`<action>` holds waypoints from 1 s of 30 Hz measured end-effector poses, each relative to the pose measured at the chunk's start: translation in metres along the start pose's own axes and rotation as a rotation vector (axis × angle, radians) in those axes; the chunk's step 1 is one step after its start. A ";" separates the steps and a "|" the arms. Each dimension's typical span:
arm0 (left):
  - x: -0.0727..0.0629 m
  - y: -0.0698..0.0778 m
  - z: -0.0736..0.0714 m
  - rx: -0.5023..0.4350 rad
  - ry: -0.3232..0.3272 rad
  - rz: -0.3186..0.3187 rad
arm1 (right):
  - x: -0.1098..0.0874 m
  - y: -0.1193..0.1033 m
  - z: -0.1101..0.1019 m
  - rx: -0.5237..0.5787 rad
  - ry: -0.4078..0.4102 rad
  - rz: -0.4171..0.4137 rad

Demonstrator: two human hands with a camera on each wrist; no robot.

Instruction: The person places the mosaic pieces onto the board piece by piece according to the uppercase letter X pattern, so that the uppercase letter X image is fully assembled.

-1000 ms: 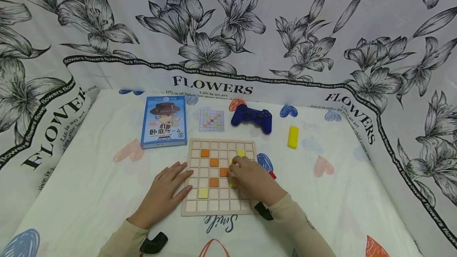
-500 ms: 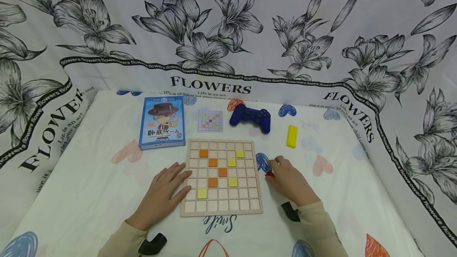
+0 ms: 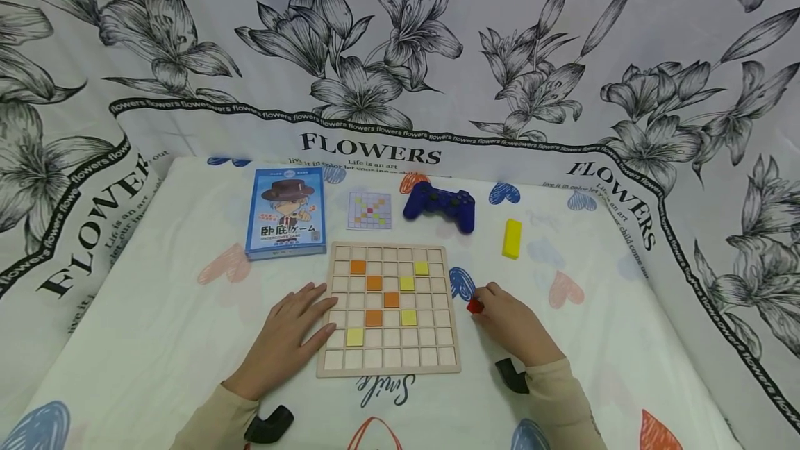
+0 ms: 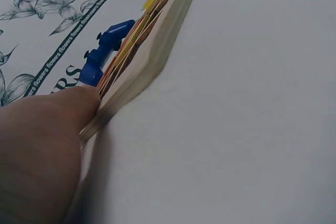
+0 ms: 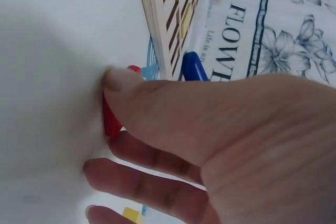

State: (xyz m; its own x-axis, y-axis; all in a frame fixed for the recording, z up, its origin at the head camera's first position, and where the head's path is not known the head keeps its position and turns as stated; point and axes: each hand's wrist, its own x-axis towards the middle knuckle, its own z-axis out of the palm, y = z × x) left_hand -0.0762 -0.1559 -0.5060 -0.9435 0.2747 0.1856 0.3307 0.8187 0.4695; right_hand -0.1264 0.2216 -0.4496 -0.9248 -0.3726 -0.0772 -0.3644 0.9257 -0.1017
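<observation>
A wooden grid board (image 3: 390,358) lies in front of the person, with several orange tiles (image 3: 373,284) and several yellow tiles (image 3: 409,318) in its squares. My left hand (image 3: 284,339) is spread along the board's left edge, fingertips on the frame; the left wrist view has the thumb (image 4: 86,100) at the board's side. To the right of the board, my right hand (image 3: 514,325) pinches a small red piece (image 3: 474,306) down at the cloth. In the right wrist view, thumb and forefinger close about this red piece (image 5: 111,119), partly hiding it.
Behind the board lie a blue game box (image 3: 286,214), a small card with a coloured grid pattern (image 3: 370,211) and a dark blue game controller (image 3: 439,207). A yellow block (image 3: 512,239) lies at the back right. A flower-printed curtain (image 3: 400,54) rises behind.
My right hand has left the board's right half and moved right to the red piece, uncovering yellow tiles on the board. The left hand has stayed at the left edge.
</observation>
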 end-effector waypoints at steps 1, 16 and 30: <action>0.000 0.000 0.000 -0.001 -0.001 -0.001 | 0.000 0.000 0.000 -0.008 0.015 -0.016; 0.000 -0.002 0.002 0.004 0.010 0.010 | -0.001 -0.001 0.000 -0.001 0.066 -0.061; -0.001 -0.002 0.002 0.003 0.003 0.002 | -0.004 -0.013 -0.011 0.015 0.084 -0.143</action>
State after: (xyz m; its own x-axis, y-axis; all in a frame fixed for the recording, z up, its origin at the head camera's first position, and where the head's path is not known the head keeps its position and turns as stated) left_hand -0.0764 -0.1568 -0.5088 -0.9427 0.2751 0.1888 0.3327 0.8198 0.4661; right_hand -0.1197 0.2120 -0.4367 -0.8695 -0.4933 0.0223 -0.4922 0.8621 -0.1204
